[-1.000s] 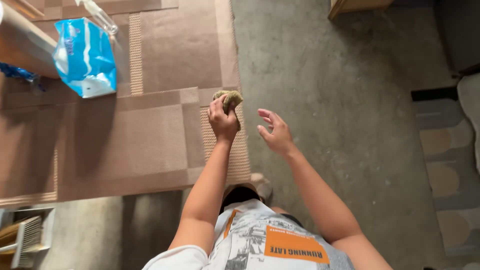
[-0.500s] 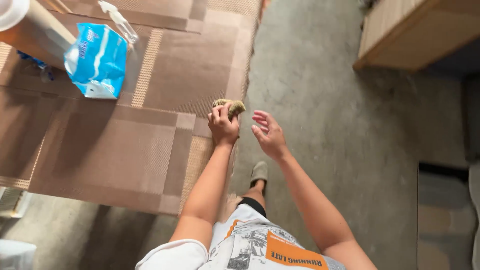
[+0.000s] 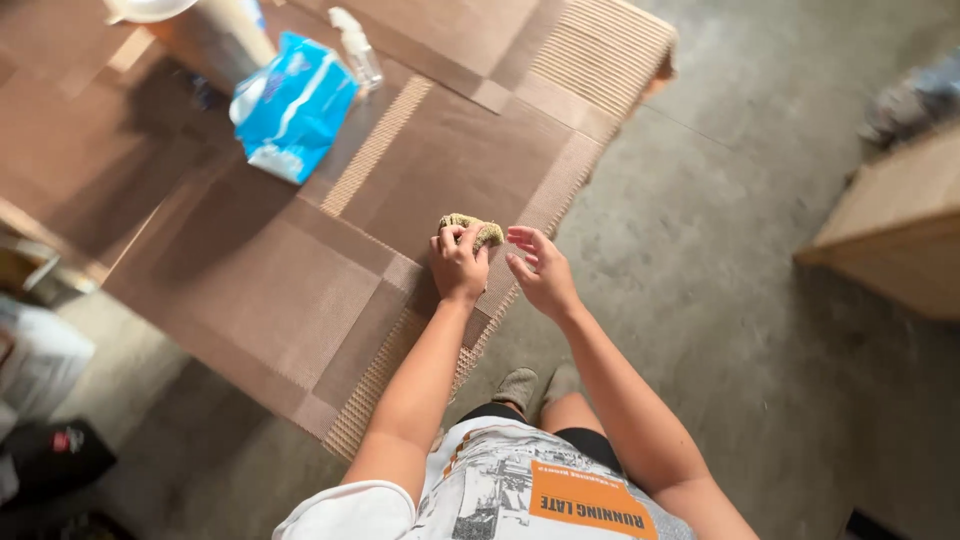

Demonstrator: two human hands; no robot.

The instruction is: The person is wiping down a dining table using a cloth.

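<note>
My left hand (image 3: 458, 266) has its grip closed around a yellow-green sponge (image 3: 474, 229), held up in front of me above the brown mat (image 3: 300, 290) on the concrete floor (image 3: 720, 250). My right hand (image 3: 541, 272) hovers just beside it, grip spread and empty. A blue packet (image 3: 292, 106) lies farther off on the mat.

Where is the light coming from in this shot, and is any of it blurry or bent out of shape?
Head view: bright daylight falls on the concrete floor and the mat's right edge, while dark shadow covers the mat's upper left. The left hand gripping the sponge and the open right hand look sharp. The wide lens stretches the arms and tilts the scene.
</note>
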